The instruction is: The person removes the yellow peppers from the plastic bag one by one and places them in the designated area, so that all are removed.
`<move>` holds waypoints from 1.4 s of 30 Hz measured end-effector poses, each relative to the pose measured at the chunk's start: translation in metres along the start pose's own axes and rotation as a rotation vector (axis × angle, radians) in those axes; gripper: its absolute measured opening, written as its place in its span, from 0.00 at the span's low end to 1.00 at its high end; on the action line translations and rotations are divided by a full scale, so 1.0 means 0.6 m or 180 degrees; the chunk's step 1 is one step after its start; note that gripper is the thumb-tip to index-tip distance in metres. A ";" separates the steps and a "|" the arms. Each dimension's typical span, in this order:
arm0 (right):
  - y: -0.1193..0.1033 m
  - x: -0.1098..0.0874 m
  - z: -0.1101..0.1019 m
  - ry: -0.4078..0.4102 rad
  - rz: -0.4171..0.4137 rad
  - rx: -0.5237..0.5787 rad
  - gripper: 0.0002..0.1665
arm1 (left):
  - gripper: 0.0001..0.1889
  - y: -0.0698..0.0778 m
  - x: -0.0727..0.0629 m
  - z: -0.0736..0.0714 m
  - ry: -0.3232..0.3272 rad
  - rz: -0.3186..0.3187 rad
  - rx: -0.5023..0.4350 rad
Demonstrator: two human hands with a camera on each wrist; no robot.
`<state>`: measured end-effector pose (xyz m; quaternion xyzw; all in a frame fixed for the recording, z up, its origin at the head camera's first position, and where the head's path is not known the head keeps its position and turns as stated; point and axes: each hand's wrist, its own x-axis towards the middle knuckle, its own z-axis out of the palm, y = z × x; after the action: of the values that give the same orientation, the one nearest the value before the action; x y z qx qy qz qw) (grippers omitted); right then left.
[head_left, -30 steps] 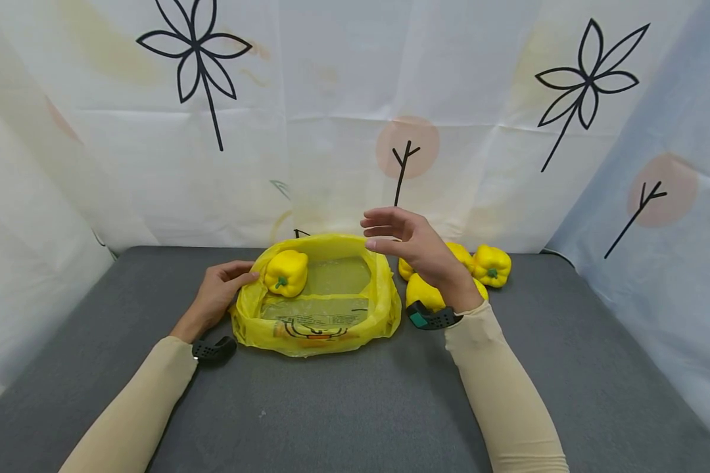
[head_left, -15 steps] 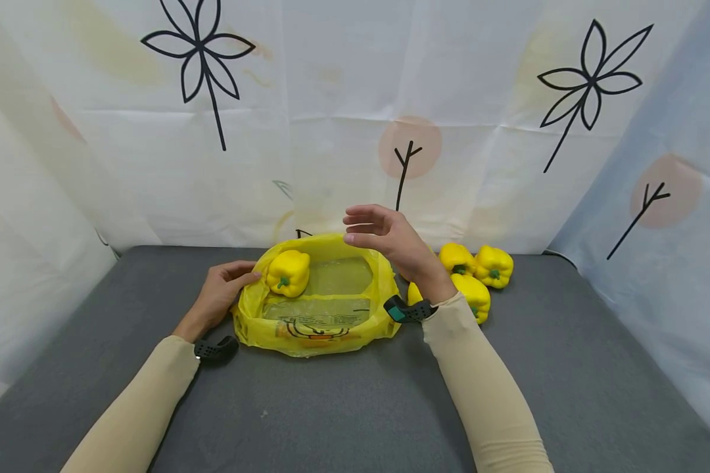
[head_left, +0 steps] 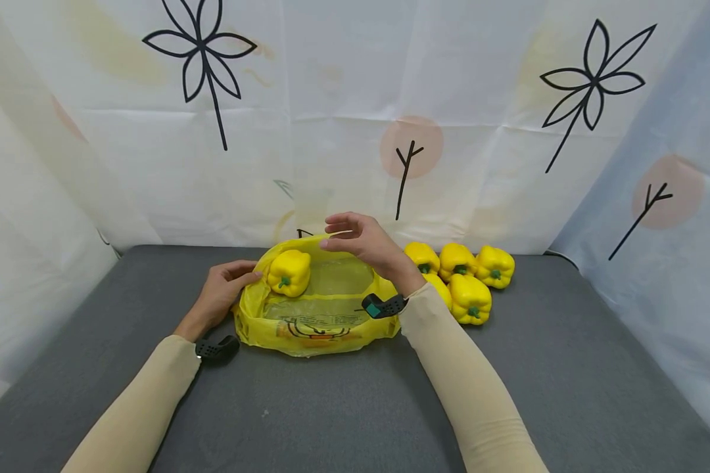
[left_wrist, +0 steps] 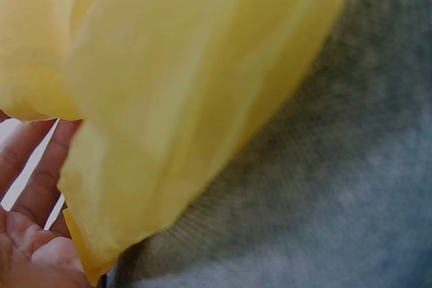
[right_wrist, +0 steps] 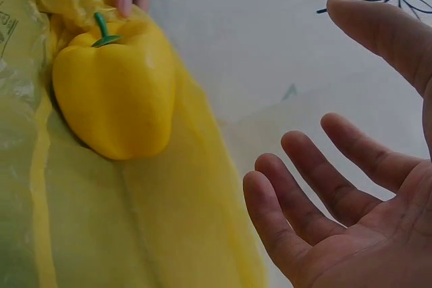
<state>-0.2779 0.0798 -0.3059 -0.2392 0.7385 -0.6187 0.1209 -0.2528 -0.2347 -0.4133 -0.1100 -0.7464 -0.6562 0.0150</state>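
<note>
A yellow plastic bag (head_left: 316, 332) sits on the table with its mouth spread wide. Inside it at the left lies one yellow bell pepper (head_left: 288, 273), green stem showing, also in the right wrist view as a large pepper (right_wrist: 115, 92). My left hand (head_left: 223, 291) pinches the bag's left rim, thumb over the edge; the left wrist view has its fingers (left_wrist: 40, 190) partly behind the film. Above the bag's right rear side, my right hand (head_left: 367, 243) is raised with nothing in it. Its fingers (right_wrist: 324, 166) are spread and slightly bent, apart from the pepper.
Several yellow bell peppers (head_left: 470, 299) stand grouped to the right of the bag, partly behind my right forearm. The dark grey table (head_left: 331, 414) ends at the back against a white patterned cloth (head_left: 343, 85), with more cloth along both sides.
My right hand has moved left from above the grouped peppers to above the bag, uncovering more of them. The left hand and the pepper in the bag have stayed in place.
</note>
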 end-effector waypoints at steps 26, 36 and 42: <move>0.045 0.042 0.068 -0.0054 0.0412 -0.0700 0.43 | 0.24 0.009 -0.002 0.004 0.0015 0.0008 -0.0056; 0.055 0.044 0.083 -0.0050 0.0445 -0.0750 0.48 | 0.24 0.009 -0.002 0.005 0.0026 -0.0022 -0.0048; 0.061 0.046 0.089 -0.0030 0.0475 -0.0770 0.50 | 0.24 0.009 -0.002 0.006 0.0041 0.0002 -0.0037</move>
<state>-0.2839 0.0247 -0.3492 -0.1994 0.8229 -0.5133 0.1403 -0.2505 -0.2309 -0.4086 -0.1062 -0.7424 -0.6612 0.0193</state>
